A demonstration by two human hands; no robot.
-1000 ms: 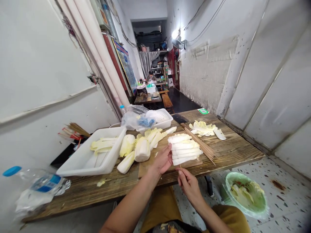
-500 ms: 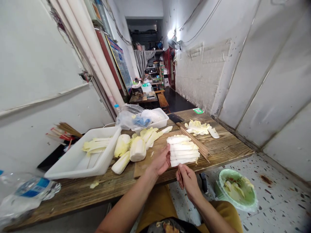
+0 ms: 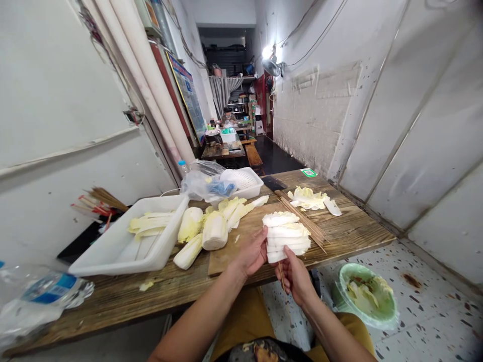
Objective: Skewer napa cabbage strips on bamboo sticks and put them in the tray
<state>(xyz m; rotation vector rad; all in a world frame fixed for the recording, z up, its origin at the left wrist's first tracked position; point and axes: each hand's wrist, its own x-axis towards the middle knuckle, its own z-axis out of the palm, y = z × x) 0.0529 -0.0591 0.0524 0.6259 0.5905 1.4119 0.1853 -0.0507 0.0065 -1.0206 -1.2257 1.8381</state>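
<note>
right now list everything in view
Table: one, brown, foreground
Board: one, brown, on table
Cabbage strips: one stack, white, front centre
Skewer: one, tan, below strips
Skewer bundle: one, tan, board's right
Cabbage chunks: three, pale yellow, board's left
Tub: one, white, left
Bin: one, green, lower right
Leaves: several, yellow, table, tub, bin
Tray: one, white, far side
Bags: count unclear, clear, beside tray
Knife: one, dark, far side
Bottles: two, clear, left
Sticks: uncounted, tan and red, left
Card: one, green, far right
Fan: one, grey, high behind
Clutter: uncounted, mixed, far back
Person: one, colour unclear, back
Trousers: one pair, mustard, below
Left hand: one, bare, on strips
Right hand: one, bare, on strips
</note>
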